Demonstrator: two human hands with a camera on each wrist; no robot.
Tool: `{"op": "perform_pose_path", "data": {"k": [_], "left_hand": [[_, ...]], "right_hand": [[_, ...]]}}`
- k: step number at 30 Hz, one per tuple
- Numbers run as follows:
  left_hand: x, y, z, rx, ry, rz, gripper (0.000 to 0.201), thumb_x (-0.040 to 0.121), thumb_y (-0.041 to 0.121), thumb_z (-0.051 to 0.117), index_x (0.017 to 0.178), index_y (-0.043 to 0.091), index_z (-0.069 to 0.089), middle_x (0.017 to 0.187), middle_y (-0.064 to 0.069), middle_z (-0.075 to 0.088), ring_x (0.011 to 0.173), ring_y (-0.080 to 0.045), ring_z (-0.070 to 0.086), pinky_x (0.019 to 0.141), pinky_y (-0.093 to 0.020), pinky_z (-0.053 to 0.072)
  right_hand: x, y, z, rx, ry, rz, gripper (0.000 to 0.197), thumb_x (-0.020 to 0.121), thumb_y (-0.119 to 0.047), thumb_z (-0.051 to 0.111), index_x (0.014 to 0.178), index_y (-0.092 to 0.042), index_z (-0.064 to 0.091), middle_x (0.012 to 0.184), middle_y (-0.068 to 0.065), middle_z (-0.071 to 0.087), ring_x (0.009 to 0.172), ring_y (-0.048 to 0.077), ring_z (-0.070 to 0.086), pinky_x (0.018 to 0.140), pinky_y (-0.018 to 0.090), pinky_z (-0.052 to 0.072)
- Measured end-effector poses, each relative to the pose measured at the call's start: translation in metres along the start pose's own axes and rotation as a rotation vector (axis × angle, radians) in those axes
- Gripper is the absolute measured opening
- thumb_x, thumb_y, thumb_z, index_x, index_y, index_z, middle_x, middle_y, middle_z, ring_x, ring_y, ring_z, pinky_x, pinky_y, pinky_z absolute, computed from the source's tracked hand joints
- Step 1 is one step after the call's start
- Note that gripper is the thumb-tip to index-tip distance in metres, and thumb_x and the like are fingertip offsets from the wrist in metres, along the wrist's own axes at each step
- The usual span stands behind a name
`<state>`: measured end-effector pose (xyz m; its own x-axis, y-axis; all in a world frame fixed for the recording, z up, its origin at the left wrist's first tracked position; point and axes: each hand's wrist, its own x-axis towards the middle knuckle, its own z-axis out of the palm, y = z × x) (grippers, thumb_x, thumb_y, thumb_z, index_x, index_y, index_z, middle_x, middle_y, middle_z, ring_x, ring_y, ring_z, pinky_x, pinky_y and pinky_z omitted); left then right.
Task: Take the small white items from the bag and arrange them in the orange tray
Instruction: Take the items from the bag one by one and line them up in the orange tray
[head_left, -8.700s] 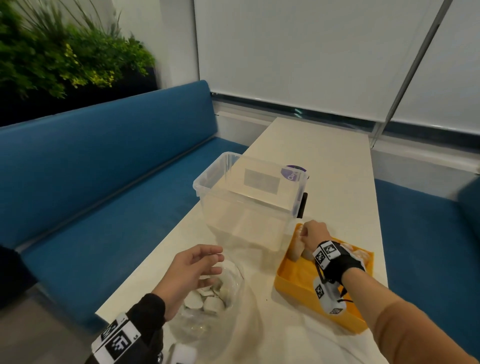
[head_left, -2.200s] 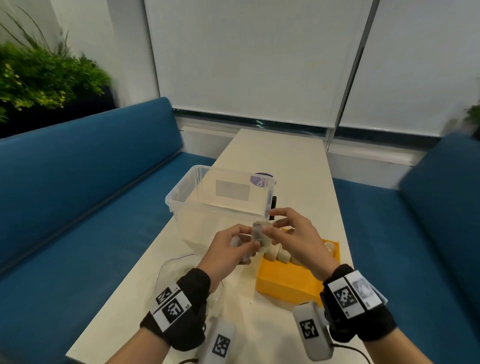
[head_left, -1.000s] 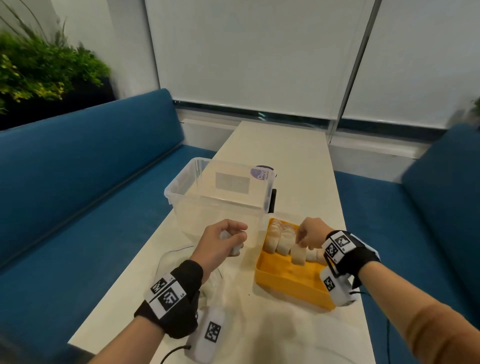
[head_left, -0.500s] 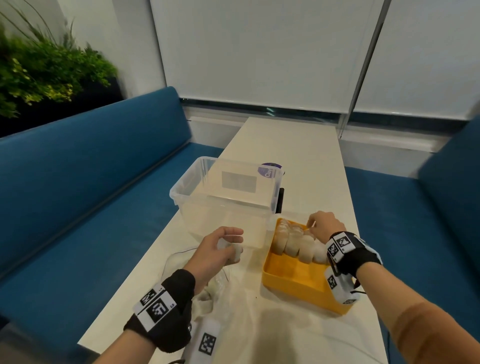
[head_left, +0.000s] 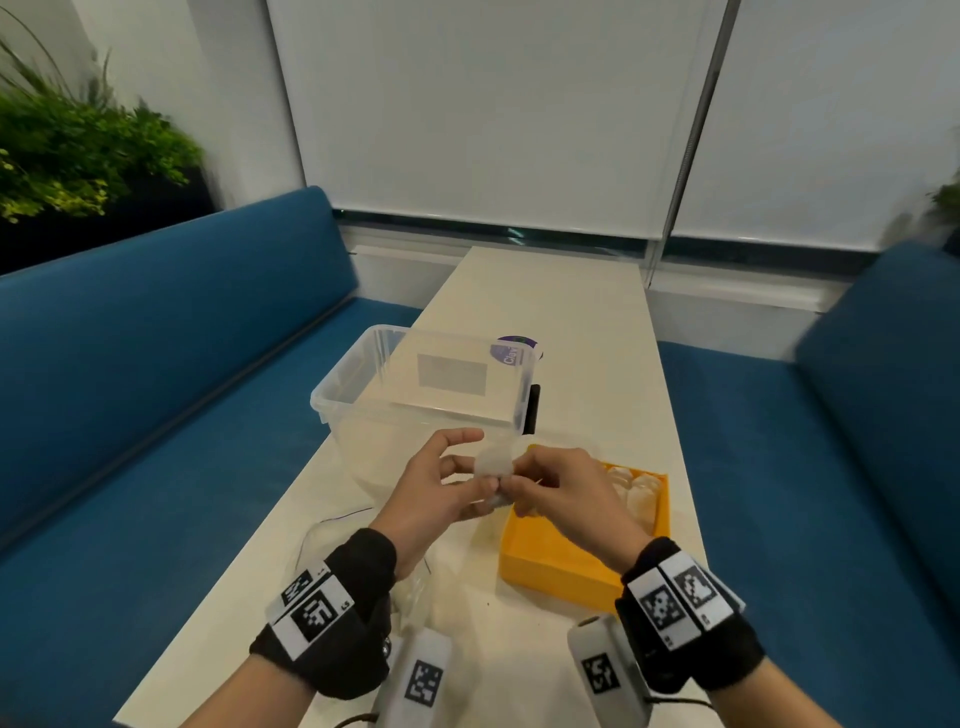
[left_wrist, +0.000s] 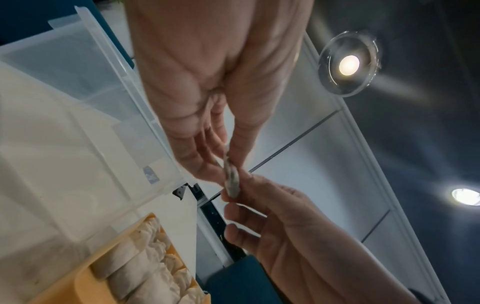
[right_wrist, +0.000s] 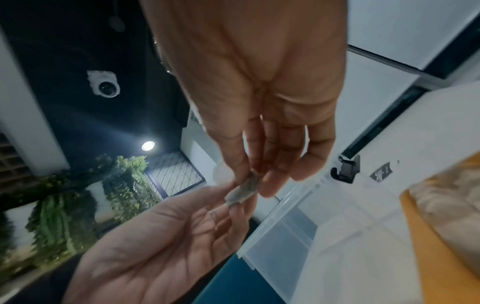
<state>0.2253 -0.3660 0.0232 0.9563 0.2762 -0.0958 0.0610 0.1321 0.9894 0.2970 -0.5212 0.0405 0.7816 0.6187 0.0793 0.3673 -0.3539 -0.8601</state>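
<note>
My two hands meet in the air in front of the clear bin. My left hand (head_left: 480, 480) pinches a small white item (head_left: 493, 461) between thumb and fingers (left_wrist: 205, 168). My right hand (head_left: 519, 483) pinches the same item (right_wrist: 242, 192) from the other side. From the left wrist the item (left_wrist: 231, 181) shows edge-on between both hands. A second whitish piece (right_wrist: 222, 174) shows behind my right thumb. The orange tray (head_left: 550, 566) lies below my right hand, with a row of white items (head_left: 641, 493) along its far end. The clear bag (head_left: 410, 587) lies crumpled under my left wrist.
An empty clear plastic bin (head_left: 332, 384) stands on the white table (head_left: 571, 312) just beyond my hands. A purple-lidded thing (head_left: 514, 348) sits behind the bin. Blue benches (head_left: 156, 364) run along both sides of the table.
My right hand has left the row in the tray and come back to my left hand. Both now pinch one white item between them, raised above the table.
</note>
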Motion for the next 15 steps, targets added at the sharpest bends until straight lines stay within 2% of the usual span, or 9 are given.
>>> {"op": "perform_pose_path", "data": {"k": [2,4,6,9,13,15], "left_hand": [[-0.001,0.003,0.003,0.007,0.031,0.014,0.048,0.083,0.011,0.073,0.125,0.024,0.052,0.114,-0.011,0.064,0.101,-0.024,0.068,0.078,-0.029,0.057],[-0.001,0.002,0.005,0.029,0.028,0.004,0.049,0.081,0.017,0.076,0.124,0.025,0.053,0.114,-0.008,0.064,0.104,-0.022,0.066,0.080,-0.030,0.057],[-0.002,0.000,0.007,0.054,0.011,0.005,0.046,0.080,0.016,0.076,0.122,0.024,0.056,0.110,-0.008,0.067,0.099,-0.020,0.068,0.078,-0.028,0.056],[-0.003,-0.001,0.010,0.088,0.028,0.041,0.037,0.083,0.013,0.074,0.116,0.020,0.060,0.102,-0.009,0.070,0.092,-0.017,0.070,0.074,-0.025,0.056],[-0.003,-0.002,0.012,0.132,0.024,0.082,0.028,0.082,0.009,0.074,0.107,0.015,0.065,0.094,-0.007,0.072,0.087,-0.016,0.070,0.073,-0.022,0.056],[-0.002,-0.003,0.015,0.151,0.030,0.094,0.024,0.081,0.007,0.074,0.103,0.013,0.067,0.094,-0.009,0.072,0.089,-0.019,0.069,0.074,-0.024,0.057]], "right_hand": [[-0.003,0.001,0.002,0.191,0.059,0.055,0.014,0.085,-0.016,0.068,0.088,-0.002,0.067,0.077,0.011,0.073,0.066,0.020,0.069,0.072,0.042,0.056],[-0.005,0.001,0.002,0.335,0.100,0.103,0.017,0.085,-0.013,0.067,0.091,0.003,0.063,0.079,0.014,0.073,0.070,0.024,0.071,0.071,0.042,0.054],[-0.007,0.000,0.002,0.390,0.103,0.116,0.018,0.086,-0.011,0.066,0.092,0.005,0.061,0.080,0.016,0.073,0.075,0.027,0.072,0.071,0.042,0.054],[-0.009,-0.004,-0.005,0.253,0.109,0.089,0.017,0.086,-0.021,0.066,0.095,-0.007,0.064,0.081,0.007,0.075,0.075,0.018,0.073,0.073,0.043,0.056],[-0.007,-0.015,-0.023,-0.064,0.175,-0.063,0.025,0.086,-0.037,0.065,0.108,-0.028,0.061,0.089,-0.009,0.069,0.079,0.006,0.066,0.072,0.022,0.056],[-0.006,-0.021,-0.031,-0.165,0.159,-0.125,0.018,0.086,-0.033,0.064,0.103,-0.027,0.066,0.089,-0.011,0.067,0.082,0.005,0.062,0.072,0.018,0.052]]}}
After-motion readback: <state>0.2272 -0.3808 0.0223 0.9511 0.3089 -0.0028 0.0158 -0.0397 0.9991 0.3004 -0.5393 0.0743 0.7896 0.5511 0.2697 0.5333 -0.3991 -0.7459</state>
